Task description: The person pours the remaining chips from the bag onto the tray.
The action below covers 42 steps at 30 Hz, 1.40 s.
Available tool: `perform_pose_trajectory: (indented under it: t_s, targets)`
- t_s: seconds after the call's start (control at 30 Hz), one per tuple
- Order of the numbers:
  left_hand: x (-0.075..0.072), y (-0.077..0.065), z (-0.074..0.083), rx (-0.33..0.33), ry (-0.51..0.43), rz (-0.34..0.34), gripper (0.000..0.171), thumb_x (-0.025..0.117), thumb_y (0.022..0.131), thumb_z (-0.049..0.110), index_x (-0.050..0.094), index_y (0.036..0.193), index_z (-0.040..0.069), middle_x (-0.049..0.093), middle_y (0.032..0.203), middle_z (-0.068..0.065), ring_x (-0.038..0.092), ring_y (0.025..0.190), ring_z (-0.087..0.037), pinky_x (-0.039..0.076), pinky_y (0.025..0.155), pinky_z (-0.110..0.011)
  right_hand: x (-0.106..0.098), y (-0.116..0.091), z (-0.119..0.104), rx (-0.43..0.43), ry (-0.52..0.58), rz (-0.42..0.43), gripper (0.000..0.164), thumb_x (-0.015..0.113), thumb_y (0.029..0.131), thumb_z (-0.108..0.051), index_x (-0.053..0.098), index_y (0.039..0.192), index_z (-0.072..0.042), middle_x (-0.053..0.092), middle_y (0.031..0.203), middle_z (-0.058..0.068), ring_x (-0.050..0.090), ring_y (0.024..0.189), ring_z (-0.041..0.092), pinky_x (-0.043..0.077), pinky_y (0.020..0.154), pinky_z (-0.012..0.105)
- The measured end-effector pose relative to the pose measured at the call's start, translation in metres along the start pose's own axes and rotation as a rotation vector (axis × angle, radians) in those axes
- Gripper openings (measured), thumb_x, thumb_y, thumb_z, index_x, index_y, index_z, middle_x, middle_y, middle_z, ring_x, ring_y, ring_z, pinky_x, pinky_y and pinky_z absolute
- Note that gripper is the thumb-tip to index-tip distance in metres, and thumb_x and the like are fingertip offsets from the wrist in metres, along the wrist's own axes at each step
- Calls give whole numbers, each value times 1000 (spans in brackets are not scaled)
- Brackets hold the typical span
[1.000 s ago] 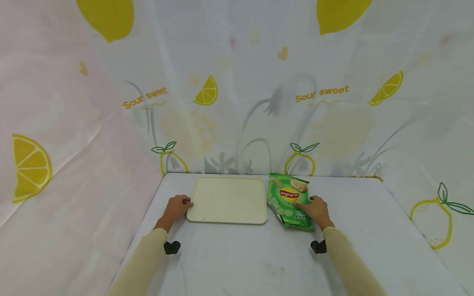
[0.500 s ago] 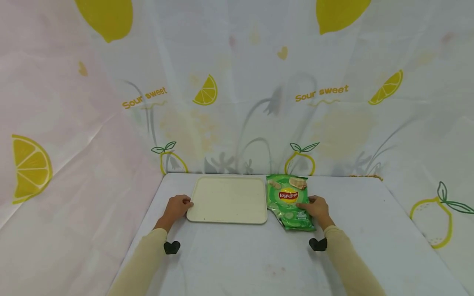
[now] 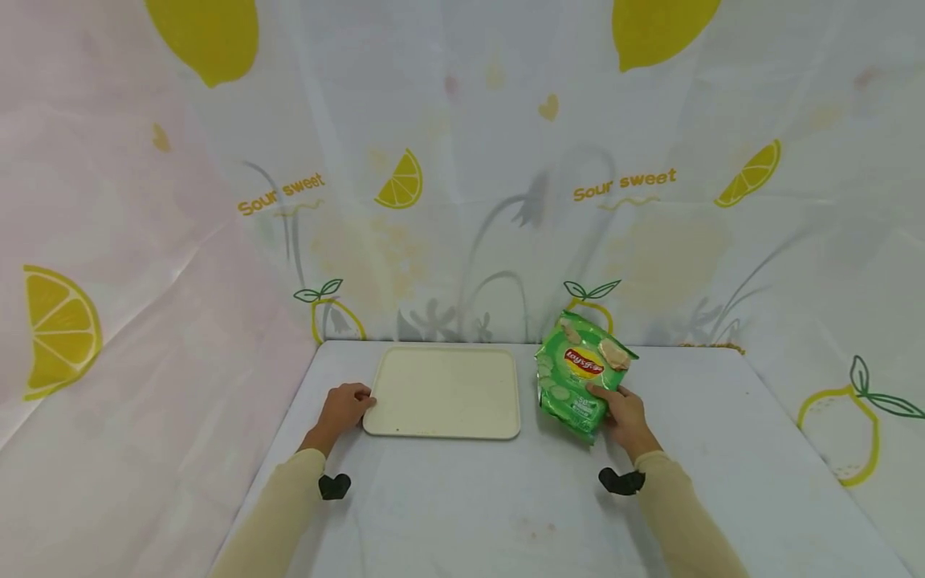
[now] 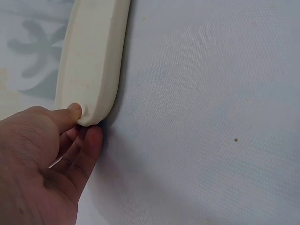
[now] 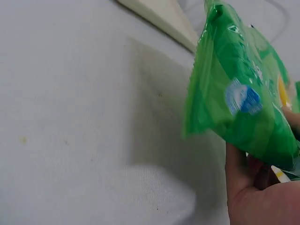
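Note:
A cream rectangular tray (image 3: 442, 393) lies on the white-covered table. My left hand (image 3: 344, 408) pinches its left edge; in the left wrist view the thumb presses on top of the rim and the curled fingers sit under the tray's corner (image 4: 91, 84). To the right of the tray, my right hand (image 3: 627, 417) grips a green Lay's chip bag (image 3: 578, 369) by its lower right side, thumb across the front. The bag is tilted, its top leaning right. In the right wrist view the bag (image 5: 239, 89) hangs over the cloth and casts a shadow below it.
White cloth (image 3: 462, 514) covers the table. A lemon-printed curtain (image 3: 462, 201) rises behind the table's back edge and along both sides. Black wrist devices (image 3: 621, 482) sit at both sleeve cuffs.
The chip bag has come up off the table in my right hand and turned clockwise, moving slightly right, away from the tray. My left hand and the tray have stayed put.

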State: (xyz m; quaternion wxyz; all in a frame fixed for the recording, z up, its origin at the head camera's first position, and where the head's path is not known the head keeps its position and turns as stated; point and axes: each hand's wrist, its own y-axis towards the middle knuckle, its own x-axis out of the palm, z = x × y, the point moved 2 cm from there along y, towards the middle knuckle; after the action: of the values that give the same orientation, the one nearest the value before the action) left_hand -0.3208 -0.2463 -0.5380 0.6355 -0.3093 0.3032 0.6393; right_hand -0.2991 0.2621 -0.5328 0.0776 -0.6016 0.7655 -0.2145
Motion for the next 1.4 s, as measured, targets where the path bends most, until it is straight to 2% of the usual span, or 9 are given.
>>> perform_pose_trajectory:
  t_s: [0.23, 0.37, 0.63, 0.73, 0.83, 0.97, 1.07, 1.17, 1.4]
  targets:
    - [2, 0, -3, -14, -17, -7, 25, 68, 91, 11, 67, 110, -6, 67, 93, -15, 59, 61, -15, 50, 53, -29, 11, -7, -6, 53, 417, -190, 53, 65, 90, 2, 40, 131, -21, 54, 119, -5, 56, 108, 11, 45, 97, 30]
    - [2, 1, -3, -6, -18, -5, 25, 67, 91, 11, 67, 110, -6, 67, 93, -15, 60, 63, -16, 50, 53, -29, 15, -11, -10, 51, 477, -227, 54, 62, 92, 3, 39, 132, -26, 49, 125, -6, 54, 113, 12, 43, 101, 32]
    - [3, 2, -4, 15, -6, 14, 23, 69, 90, 11, 69, 107, -5, 66, 92, -14, 60, 68, -17, 50, 54, -29, 25, -20, -18, 31, 655, -419, 65, 37, 104, -14, 1, 155, -28, 19, 153, -2, 19, 142, 19, 20, 115, 43]
    - [3, 2, -5, 22, 2, 20, 23, 69, 90, 11, 69, 106, -5, 67, 90, -13, 59, 66, -16, 49, 53, -28, 31, -21, -16, -20, 806, -402, 66, 37, 104, -4, 6, 155, -32, 17, 156, -6, 17, 144, 15, 21, 115, 36]
    - [3, 3, -6, 22, 0, 18, 23, 69, 90, 11, 69, 106, -5, 67, 89, -13, 59, 64, -15, 49, 53, -28, 38, -21, -9, -99, 952, -300, 68, 45, 98, 8, 22, 150, -31, 28, 150, -8, 28, 139, 13, 30, 111, 31]
    - [4, 3, -4, 23, -18, 10, 23, 69, 90, 10, 68, 107, -6, 67, 89, -13, 58, 60, -14, 49, 52, -28, 45, -24, 5, -165, 876, -143, 65, 59, 92, 6, 33, 143, -25, 40, 140, -5, 41, 129, 11, 40, 103, 27]
    - [4, 2, -2, 25, -24, 3, 24, 68, 90, 10, 68, 108, -6, 67, 90, -14, 58, 57, -14, 49, 52, -28, 43, -28, 15, -193, 705, -148, 67, 64, 92, 1, 33, 144, -27, 41, 138, -5, 43, 127, 11, 37, 104, 30]
    - [3, 1, -1, 24, -26, 0, 24, 68, 90, 10, 68, 109, -6, 67, 91, -14, 58, 57, -13, 49, 52, -28, 32, -36, 20, -226, 607, -298, 64, 57, 97, -2, 30, 147, -31, 40, 141, -6, 40, 128, 12, 28, 107, 41]
    - [-1, -1, 1, 40, -35, 2, 23, 68, 90, 9, 69, 107, -7, 67, 87, -14, 58, 56, -14, 49, 51, -28, -11, -55, 12, -304, 366, -863, 55, 12, 107, -13, -7, 157, -28, 16, 158, 0, 29, 139, 13, 14, 114, 53]
